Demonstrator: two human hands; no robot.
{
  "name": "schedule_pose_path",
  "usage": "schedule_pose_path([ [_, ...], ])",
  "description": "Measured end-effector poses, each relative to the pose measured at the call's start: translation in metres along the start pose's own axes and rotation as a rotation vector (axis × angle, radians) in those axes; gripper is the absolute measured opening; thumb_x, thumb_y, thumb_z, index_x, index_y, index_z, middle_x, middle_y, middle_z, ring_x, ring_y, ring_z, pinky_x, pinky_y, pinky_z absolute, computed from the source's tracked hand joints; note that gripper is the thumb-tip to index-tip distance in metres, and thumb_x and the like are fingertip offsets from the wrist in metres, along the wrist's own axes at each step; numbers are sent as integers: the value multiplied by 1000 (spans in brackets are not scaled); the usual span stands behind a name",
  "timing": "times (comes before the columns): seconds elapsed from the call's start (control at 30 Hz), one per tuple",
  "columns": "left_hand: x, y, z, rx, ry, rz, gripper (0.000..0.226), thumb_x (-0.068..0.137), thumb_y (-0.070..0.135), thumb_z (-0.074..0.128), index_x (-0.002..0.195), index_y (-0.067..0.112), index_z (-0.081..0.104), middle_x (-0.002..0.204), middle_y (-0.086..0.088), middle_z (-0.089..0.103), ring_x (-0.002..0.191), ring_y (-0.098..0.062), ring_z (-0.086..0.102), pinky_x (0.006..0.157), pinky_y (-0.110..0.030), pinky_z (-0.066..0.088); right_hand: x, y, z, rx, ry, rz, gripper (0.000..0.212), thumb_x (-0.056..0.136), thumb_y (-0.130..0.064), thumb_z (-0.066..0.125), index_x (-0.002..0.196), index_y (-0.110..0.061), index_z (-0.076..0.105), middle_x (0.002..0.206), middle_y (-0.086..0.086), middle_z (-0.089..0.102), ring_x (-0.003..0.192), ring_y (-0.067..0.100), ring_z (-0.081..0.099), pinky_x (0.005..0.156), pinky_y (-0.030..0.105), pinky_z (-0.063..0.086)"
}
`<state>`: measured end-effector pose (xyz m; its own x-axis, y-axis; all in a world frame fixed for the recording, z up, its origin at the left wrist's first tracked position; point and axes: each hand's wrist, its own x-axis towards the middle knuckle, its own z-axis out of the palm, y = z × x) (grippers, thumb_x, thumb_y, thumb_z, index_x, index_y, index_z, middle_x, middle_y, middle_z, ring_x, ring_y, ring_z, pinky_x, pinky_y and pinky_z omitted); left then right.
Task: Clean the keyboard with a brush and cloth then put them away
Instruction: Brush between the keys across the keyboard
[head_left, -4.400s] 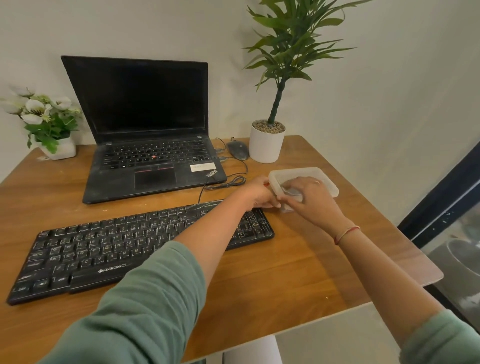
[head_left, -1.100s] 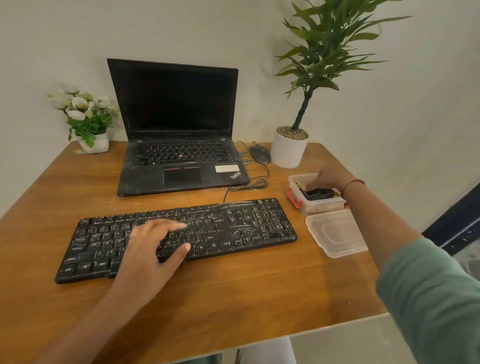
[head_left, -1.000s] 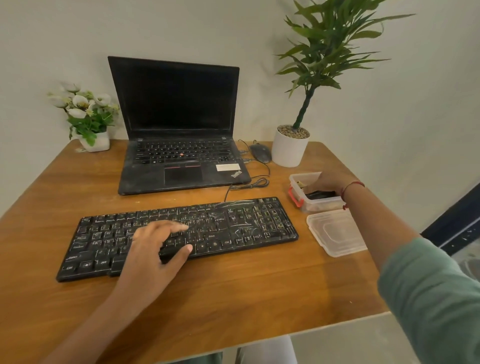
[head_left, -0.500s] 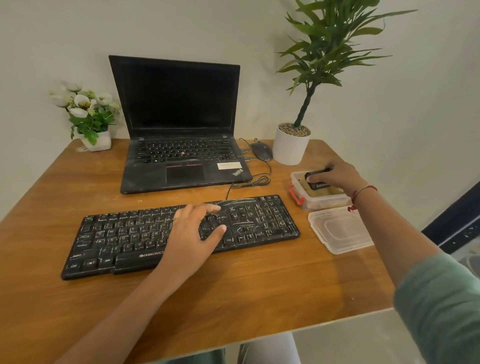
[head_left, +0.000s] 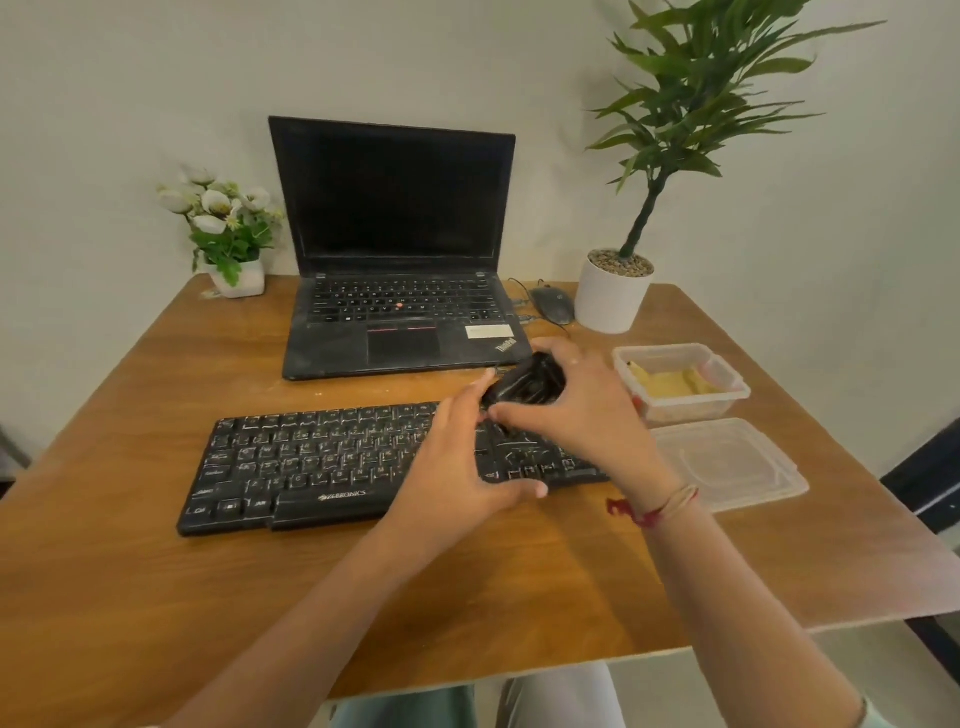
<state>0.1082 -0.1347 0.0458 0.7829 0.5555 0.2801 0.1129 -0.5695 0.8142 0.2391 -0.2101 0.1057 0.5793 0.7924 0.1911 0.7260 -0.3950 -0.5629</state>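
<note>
The brush (head_left: 524, 387) has been taken out of the box (head_left: 727, 402) and is grasped by the right grip (head_left: 576, 410) above the keyboard (head_left: 311, 462); the left grip (head_left: 457, 462) touches it, hold unclear; brushing seems next

An open black laptop (head_left: 400, 291) sits upper centre on the tabletop (head_left: 156, 571), white flowers (head_left: 223, 223) left, mouse (head_left: 552, 305) and potted plant (head_left: 613, 296) right.

Red and beige thread bracelets (head_left: 658, 506) circle the right wrist; a pale green sleeve (head_left: 876, 721) shows behind.
</note>
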Motion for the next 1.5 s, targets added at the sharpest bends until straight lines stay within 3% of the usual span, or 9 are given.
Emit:
schedule_pose_path([
  [0.17, 1, -8, -8, 94, 254, 48, 75, 63, 33, 81, 129, 25, 48, 112, 20, 46, 106, -2, 48, 94, -40, 45, -12, -27, 28, -105, 55, -44, 89, 63, -55, 72, 139, -27, 34, 123, 6, 47, 115, 25, 43, 97, 35, 33],
  [0.3, 5, -14, -13, 94, 365, 52, 61, 62, 41, 67, 120, 25, 58, 105, 15, 61, 100, -8, 57, 88, -48, 47, -9, -30, 28, -106, 66, -64, 98, 56, -66, 71, 139, -32, 31, 124, 1, 45, 116, 22, 41, 97, 34, 33],
  [0.4, 7, -20, -15, 45, 447, 60, 62, 62, 47, 70, 119, 25, 61, 106, 13, 65, 101, -6, 59, 89, -48, 46, -5, -28, 23, 364, 54, 35, 86, 63, -59, 74, 136, -36, 35, 126, -5, 46, 116, 14, 46, 97, 32, 41],
  [0.5, 5, -20, -15, 86, 507, 54, 60, 62, 50, 72, 117, 30, 62, 104, 21, 61, 103, -4, 54, 93, -49, 41, -4, -22, 23, 895, -58, 315, 44, 84, -31, 67, 124, -23, 51, 112, 2, 60, 103, 21, 62, 87, 34, 52],
  [0.57, 3, -17, -13, 110, 530, 44, 58, 62, 48, 74, 117, 31, 62, 102, 25, 56, 105, -1, 47, 96, -47, 36, -7, -22, 30, 1045, -149, 382, 21, 90, -25, 61, 109, -16, 59, 99, 7, 68, 85, 23, 64, 74, 31, 57],
  [0.77, 4, -17, -11, 123, 548, 29, 59, 62, 54, 68, 116, 31, 63, 101, 26, 55, 103, 5, 38, 97, -40, 29, -12, -24, 43, 1123, -40, 335, 18, 91, -24, 59, 106, -15, 61, 90, 5, 71, 72, 16, 62, 54, 21, 52],
  [1.07, 9, -16, -9, 147, 549, 38, 63, 62, 56, 66, 118, 28, 62, 104, 19, 62, 106, -2, 44, 96, -37, 28, -12, -29, 55, 1193, 39, 329, 29, 87, -13, 63, 116, -13, 59, 103, 7, 71, 90, 19, 69, 69, 31, 55],
  [1.27, 10, -21, -9, 165, 562, 27, 62, 61, 52, 64, 118, 28, 63, 101, 19, 61, 103, 0, 42, 91, -34, 27, -10, -30, 64, 1259, 23, 328, 35, 84, -2, 63, 117, -10, 56, 102, 9, 68, 89, 21, 67, 68, 33, 55],
  [1.5, 8, -25, -10, 185, 570, 59, 61, 62, 57, 61, 116, 28, 63, 100, 20, 60, 104, -2, 44, 91, -32, 26, -6, -24, 68, 1321, -169, 371, 21, 83, 0, 61, 104, -5, 64, 89, 7, 71, 79, 18, 67, 66, 28, 56],
])
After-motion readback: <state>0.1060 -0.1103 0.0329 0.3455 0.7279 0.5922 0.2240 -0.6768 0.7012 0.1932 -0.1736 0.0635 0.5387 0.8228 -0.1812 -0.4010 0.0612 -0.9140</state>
